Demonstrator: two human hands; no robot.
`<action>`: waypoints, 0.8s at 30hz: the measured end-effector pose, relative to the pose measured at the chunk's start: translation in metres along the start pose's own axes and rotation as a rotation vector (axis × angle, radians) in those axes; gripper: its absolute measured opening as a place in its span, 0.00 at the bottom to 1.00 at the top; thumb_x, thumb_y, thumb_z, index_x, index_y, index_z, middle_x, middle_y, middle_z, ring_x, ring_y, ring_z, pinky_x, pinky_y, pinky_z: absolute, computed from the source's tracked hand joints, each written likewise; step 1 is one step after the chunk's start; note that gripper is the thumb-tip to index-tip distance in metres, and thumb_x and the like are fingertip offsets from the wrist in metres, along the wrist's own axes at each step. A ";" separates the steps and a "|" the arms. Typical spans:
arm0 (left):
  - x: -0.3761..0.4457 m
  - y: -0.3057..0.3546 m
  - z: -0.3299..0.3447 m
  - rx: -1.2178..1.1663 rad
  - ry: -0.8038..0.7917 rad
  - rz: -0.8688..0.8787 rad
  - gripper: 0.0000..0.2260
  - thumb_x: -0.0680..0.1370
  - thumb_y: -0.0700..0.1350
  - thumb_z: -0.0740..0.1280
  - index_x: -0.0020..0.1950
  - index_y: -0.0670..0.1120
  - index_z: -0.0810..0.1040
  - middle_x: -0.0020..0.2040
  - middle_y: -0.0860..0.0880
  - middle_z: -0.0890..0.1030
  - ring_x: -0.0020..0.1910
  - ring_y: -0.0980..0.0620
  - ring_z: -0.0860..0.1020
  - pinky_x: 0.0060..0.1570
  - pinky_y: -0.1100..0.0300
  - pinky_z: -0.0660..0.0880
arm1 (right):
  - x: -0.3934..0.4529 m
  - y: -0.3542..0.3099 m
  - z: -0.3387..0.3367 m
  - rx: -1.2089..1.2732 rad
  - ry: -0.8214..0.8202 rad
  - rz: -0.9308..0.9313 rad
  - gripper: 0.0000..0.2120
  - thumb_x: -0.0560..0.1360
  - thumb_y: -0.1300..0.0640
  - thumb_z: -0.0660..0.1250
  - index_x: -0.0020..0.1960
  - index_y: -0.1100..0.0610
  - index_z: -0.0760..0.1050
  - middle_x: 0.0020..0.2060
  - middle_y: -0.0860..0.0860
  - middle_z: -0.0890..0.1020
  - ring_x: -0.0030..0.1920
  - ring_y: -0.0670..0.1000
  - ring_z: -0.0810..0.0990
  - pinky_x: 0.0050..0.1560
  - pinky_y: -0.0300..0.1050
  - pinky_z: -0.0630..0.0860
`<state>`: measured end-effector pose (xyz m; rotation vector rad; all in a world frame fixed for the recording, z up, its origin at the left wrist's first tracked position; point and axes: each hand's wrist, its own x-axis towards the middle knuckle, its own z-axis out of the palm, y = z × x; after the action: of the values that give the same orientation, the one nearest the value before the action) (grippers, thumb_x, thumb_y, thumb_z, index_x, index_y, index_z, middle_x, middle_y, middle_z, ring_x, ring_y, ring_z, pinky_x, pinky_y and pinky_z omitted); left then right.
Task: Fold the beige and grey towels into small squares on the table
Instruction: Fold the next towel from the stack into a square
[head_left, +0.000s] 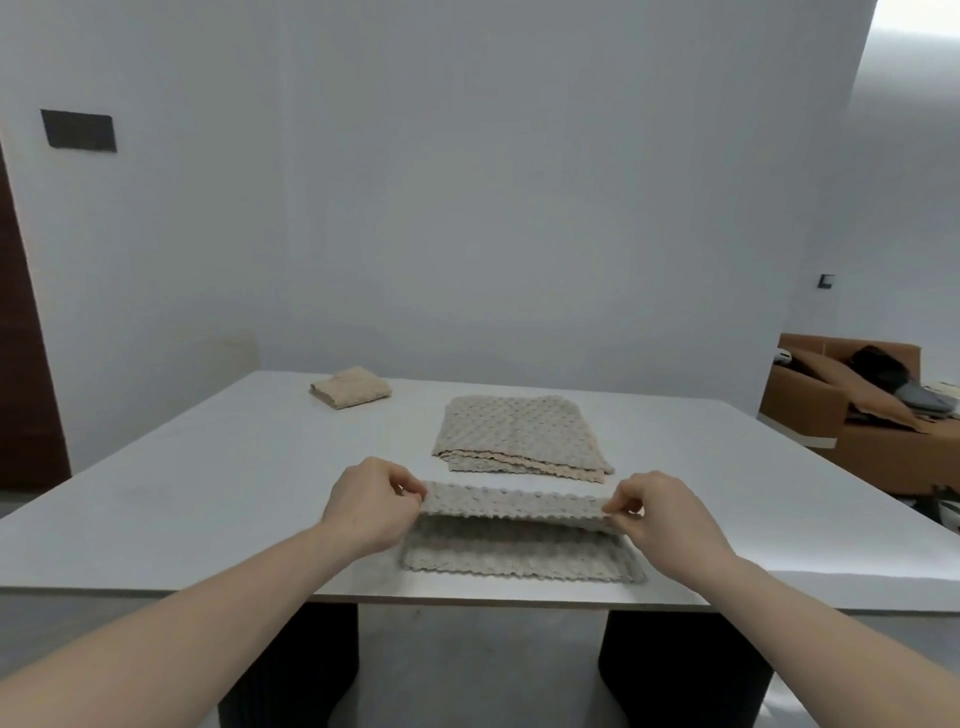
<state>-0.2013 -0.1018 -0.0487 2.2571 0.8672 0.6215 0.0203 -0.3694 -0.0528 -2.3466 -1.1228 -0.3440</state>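
Over grey towel (519, 551), pinching hands (511, 506)

Both bare forearms reach forward from the near edge. The left hand (370, 501) and right hand (660, 512) each pinch with thumb and curled fingers, knuckles up.

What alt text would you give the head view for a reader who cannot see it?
Both hands pinch the far corners of a grey towel at the near edge of a white table, the left hand and right hand lifting its upper layer to fold it. Behind it lies a flat, partly folded beige towel; a small folded beige square sits far left.
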 end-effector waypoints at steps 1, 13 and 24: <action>-0.003 -0.002 0.002 0.030 -0.007 0.017 0.10 0.75 0.43 0.68 0.40 0.55 0.87 0.35 0.58 0.84 0.40 0.57 0.83 0.44 0.62 0.79 | -0.003 0.001 0.000 -0.015 -0.009 -0.001 0.07 0.73 0.55 0.75 0.40 0.44 0.82 0.40 0.40 0.79 0.44 0.39 0.77 0.44 0.31 0.69; -0.020 -0.007 0.017 0.171 -0.039 0.063 0.12 0.71 0.40 0.66 0.38 0.53 0.87 0.34 0.60 0.82 0.41 0.61 0.79 0.42 0.67 0.73 | -0.020 0.007 0.011 -0.118 -0.106 0.042 0.08 0.71 0.55 0.75 0.38 0.43 0.79 0.40 0.41 0.78 0.43 0.39 0.75 0.42 0.33 0.67; -0.022 -0.010 0.023 0.237 -0.110 0.063 0.13 0.71 0.40 0.62 0.40 0.52 0.86 0.39 0.58 0.83 0.43 0.58 0.80 0.44 0.65 0.75 | -0.030 0.012 0.024 -0.109 -0.108 0.029 0.09 0.73 0.52 0.74 0.38 0.41 0.78 0.39 0.41 0.80 0.44 0.39 0.77 0.41 0.32 0.69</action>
<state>-0.2063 -0.1203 -0.0762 2.5134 0.8556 0.4366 0.0114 -0.3820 -0.0894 -2.5007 -1.1451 -0.2781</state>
